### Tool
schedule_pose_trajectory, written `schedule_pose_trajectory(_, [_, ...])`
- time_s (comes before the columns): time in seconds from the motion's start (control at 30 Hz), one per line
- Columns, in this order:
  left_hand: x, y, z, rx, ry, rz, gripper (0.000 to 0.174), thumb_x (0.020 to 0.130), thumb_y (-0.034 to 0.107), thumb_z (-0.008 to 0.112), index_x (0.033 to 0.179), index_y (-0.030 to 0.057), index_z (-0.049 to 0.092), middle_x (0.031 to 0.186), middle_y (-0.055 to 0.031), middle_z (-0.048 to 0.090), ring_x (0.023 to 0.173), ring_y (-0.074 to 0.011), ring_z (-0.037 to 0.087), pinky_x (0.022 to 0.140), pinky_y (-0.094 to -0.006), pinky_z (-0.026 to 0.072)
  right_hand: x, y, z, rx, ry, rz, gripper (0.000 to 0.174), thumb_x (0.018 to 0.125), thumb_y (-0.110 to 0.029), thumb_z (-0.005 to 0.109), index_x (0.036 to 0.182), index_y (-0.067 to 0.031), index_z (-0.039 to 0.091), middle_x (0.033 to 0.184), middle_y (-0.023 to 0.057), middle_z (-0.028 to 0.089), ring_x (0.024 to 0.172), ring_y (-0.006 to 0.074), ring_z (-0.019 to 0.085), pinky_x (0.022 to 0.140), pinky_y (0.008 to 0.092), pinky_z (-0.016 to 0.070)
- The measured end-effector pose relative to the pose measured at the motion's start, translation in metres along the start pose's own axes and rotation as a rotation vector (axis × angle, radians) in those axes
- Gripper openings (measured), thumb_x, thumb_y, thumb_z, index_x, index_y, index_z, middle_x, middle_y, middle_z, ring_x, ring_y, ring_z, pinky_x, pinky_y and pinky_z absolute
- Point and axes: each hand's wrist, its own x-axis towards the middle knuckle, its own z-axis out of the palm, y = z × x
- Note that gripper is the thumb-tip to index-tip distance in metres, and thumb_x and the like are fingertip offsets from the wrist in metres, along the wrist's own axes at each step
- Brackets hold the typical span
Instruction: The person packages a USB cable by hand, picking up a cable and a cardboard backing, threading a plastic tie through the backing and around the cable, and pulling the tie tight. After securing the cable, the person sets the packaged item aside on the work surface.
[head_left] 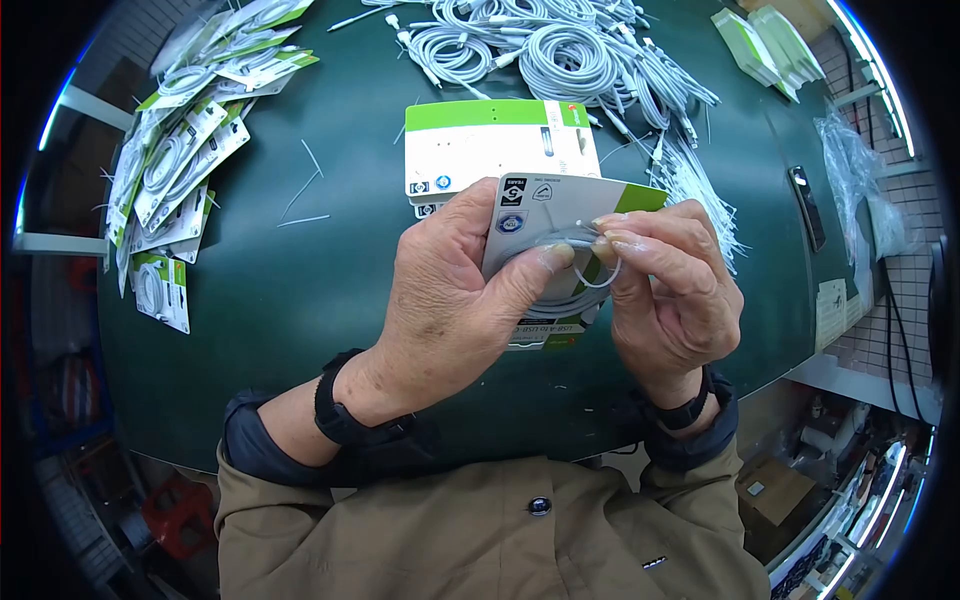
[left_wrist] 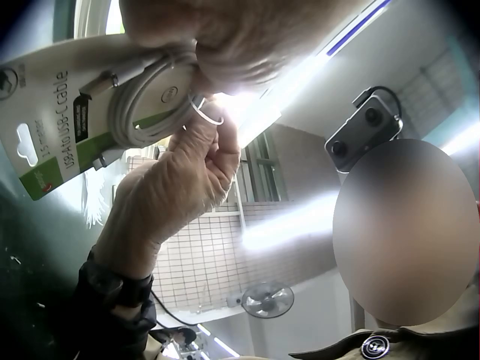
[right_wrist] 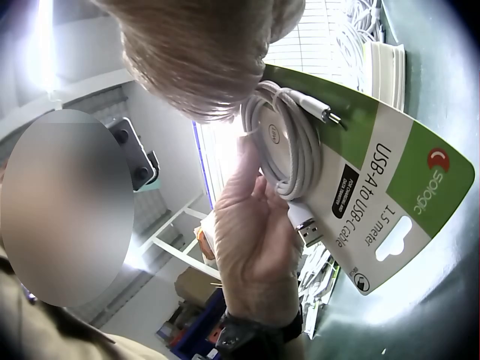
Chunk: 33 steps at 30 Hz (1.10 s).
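My left hand [head_left: 440, 290] grips a green and white packaging card [right_wrist: 411, 169] by its edge, thumb over the front. Against the card lies a coiled white USB-A to USB-C cable [right_wrist: 301, 154], its metal plugs showing in the right wrist view. A thin white tie [head_left: 598, 287] makes a small loop at the coil. With thumb and fingertips my right hand [head_left: 685, 290] pinches this tie close beside the left thumb. Both hands hold the card raised over the table's near side.
A stack of blank-faced cards [head_left: 480, 150] lies just beyond the hands. Behind it are heaped coiled cables [head_left: 570, 62] and a bundle of thin white ties [head_left: 692, 190]. Carded cables [head_left: 180, 165] pile up at left. More cards [head_left: 768, 50] and a phone [head_left: 806, 208] lie at right.
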Motion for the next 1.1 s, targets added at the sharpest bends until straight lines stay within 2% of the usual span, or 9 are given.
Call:
schedule_pose_trajectory(0.03, [0.000, 0.001, 0.000, -0.002, 0.001, 0.002, 0.034, 0.096, 0.003, 0.071, 0.127, -0.0052, 0.063, 0.111, -0.0116, 0.075, 0.100, -0.0144, 0.071, 0.087, -0.0309, 0.0596, 0.000, -0.001, 0.000, -0.006, -0.005, 0.007, 0.023, 0.085, -0.001, 0.083, 0.106, -0.0060, 0.074, 0.097, 0.0111, 0.078, 0.077, 0.0214, 0.067, 0.064, 0.0292, 0.0528])
schedule_pose_trajectory(0.13, [-0.001, 0.004, -0.006, 0.040, -0.094, -0.063, 0.044, 0.099, 0.001, 0.070, 0.140, -0.0065, 0.055, 0.129, -0.0143, 0.069, 0.117, -0.0180, 0.067, 0.102, -0.0349, 0.0545, 0.001, 0.000, 0.002, -0.023, -0.004, 0.007, 0.022, 0.085, 0.000, 0.083, 0.104, -0.0060, 0.075, 0.095, 0.0095, 0.077, 0.076, 0.0206, 0.067, 0.063, 0.0294, 0.0524])
schedule_pose_trajectory(0.33, [-0.002, 0.002, -0.006, 0.078, -0.097, -0.057, 0.041, 0.099, 0.001, 0.069, 0.138, -0.0064, 0.056, 0.128, -0.0129, 0.069, 0.115, -0.0166, 0.067, 0.101, -0.0336, 0.0545, 0.009, -0.003, -0.002, -0.037, -0.088, 0.031, 0.024, 0.081, 0.002, 0.083, 0.102, -0.0070, 0.076, 0.093, 0.0081, 0.077, 0.073, 0.0209, 0.066, 0.060, 0.0296, 0.0512])
schedule_pose_trajectory(0.57, [0.000, 0.006, -0.006, 0.076, -0.066, -0.090, 0.039, 0.099, 0.000, 0.067, 0.135, -0.0065, 0.057, 0.125, -0.0127, 0.070, 0.114, -0.0156, 0.067, 0.100, -0.0326, 0.0548, 0.006, -0.004, 0.000, -0.163, -0.112, -0.107, 0.030, 0.075, 0.000, 0.083, 0.103, -0.0073, 0.076, 0.097, 0.0086, 0.077, 0.073, 0.0219, 0.066, 0.058, 0.0306, 0.0518])
schedule_pose_trajectory(0.7, [0.000, 0.006, -0.007, 0.079, -0.059, -0.091, 0.039, 0.098, -0.001, 0.067, 0.136, -0.0065, 0.057, 0.126, -0.0128, 0.070, 0.114, -0.0156, 0.067, 0.100, -0.0328, 0.0550, 0.006, -0.006, -0.002, -0.182, -0.144, -0.126, 0.032, 0.071, 0.001, 0.082, 0.102, -0.0059, 0.076, 0.100, 0.0100, 0.077, 0.073, 0.0222, 0.067, 0.058, 0.0307, 0.0524])
schedule_pose_trajectory(0.83, [-0.001, 0.003, -0.005, 0.040, -0.049, -0.065, 0.039, 0.098, -0.002, 0.066, 0.136, -0.0067, 0.057, 0.127, -0.0130, 0.069, 0.113, -0.0161, 0.067, 0.099, -0.0327, 0.0557, 0.010, -0.007, -0.001, -0.106, -0.135, 0.003, 0.028, 0.075, 0.002, 0.082, 0.101, -0.0068, 0.076, 0.095, 0.0072, 0.075, 0.075, 0.0220, 0.065, 0.060, 0.0307, 0.0518])
schedule_pose_trajectory(0.97, [-0.001, 0.003, -0.008, 0.116, -0.063, -0.087, 0.039, 0.098, -0.003, 0.066, 0.136, -0.0066, 0.057, 0.125, -0.0129, 0.070, 0.112, -0.0164, 0.068, 0.097, -0.0326, 0.0564, 0.012, -0.005, -0.006, -0.055, -0.228, 0.130, 0.028, 0.076, 0.000, 0.085, 0.101, -0.0067, 0.077, 0.090, 0.0041, 0.071, 0.075, 0.0196, 0.064, 0.061, 0.0300, 0.0517])
schedule_pose_trajectory(1.07, [0.001, 0.004, -0.008, 0.095, -0.071, -0.099, 0.039, 0.097, -0.003, 0.066, 0.136, -0.0064, 0.057, 0.125, -0.0132, 0.071, 0.112, -0.0166, 0.068, 0.097, -0.0327, 0.0567, 0.012, -0.004, -0.009, -0.009, -0.274, 0.134, 0.029, 0.076, 0.002, 0.085, 0.103, -0.0071, 0.078, 0.089, 0.0062, 0.071, 0.074, 0.0201, 0.064, 0.062, 0.0299, 0.0522])
schedule_pose_trajectory(1.1, [0.003, 0.006, -0.009, 0.097, -0.077, -0.116, 0.040, 0.097, -0.003, 0.066, 0.136, -0.0064, 0.057, 0.125, -0.0135, 0.071, 0.112, -0.0168, 0.069, 0.097, -0.0329, 0.0567, 0.013, -0.005, -0.010, 0.024, -0.236, 0.150, 0.030, 0.078, 0.003, 0.084, 0.105, -0.0064, 0.077, 0.089, 0.0067, 0.070, 0.075, 0.0190, 0.064, 0.063, 0.0295, 0.0524])
